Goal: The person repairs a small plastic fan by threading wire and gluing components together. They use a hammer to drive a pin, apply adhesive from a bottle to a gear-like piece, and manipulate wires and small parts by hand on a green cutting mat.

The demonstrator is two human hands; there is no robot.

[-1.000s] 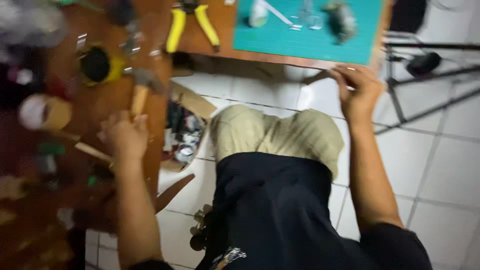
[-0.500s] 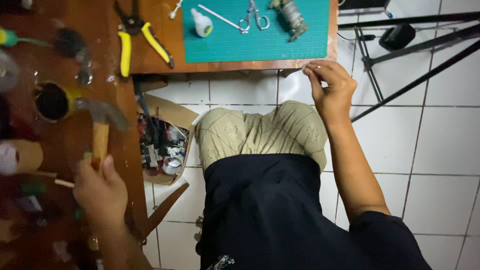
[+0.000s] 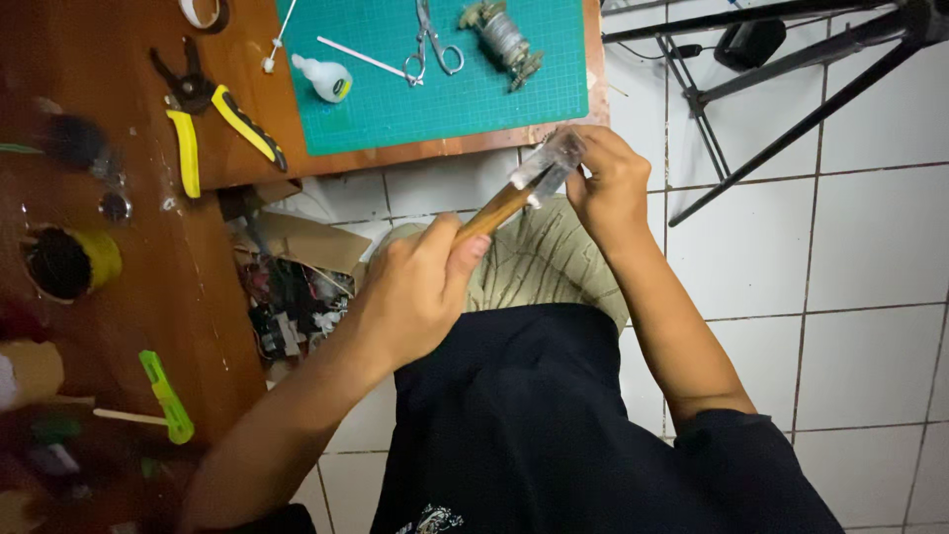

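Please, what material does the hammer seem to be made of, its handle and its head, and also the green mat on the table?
The hammer handle looks like wood: warm brown with a slight sheen, in the grip of the left hand. Its head looks like metal, grey and shiny, though blurred; the right hand touches it. The green mat seems rubber or plastic: matte, flat, with a fine printed grid.

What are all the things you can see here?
hammer: one, wooden handle, metal head, held over the lap
cutting mat: one, teal, on the table
scissors: one, silver, on the mat
glue bottle: one, white, at the mat's left edge
wire spool: one, grey, on the mat
pliers: one, yellow handles, on the table
clip: one, green, on the table's near part
tripod: one, black, on the tiled floor
left hand: grips the hammer handle
right hand: touches the hammer head
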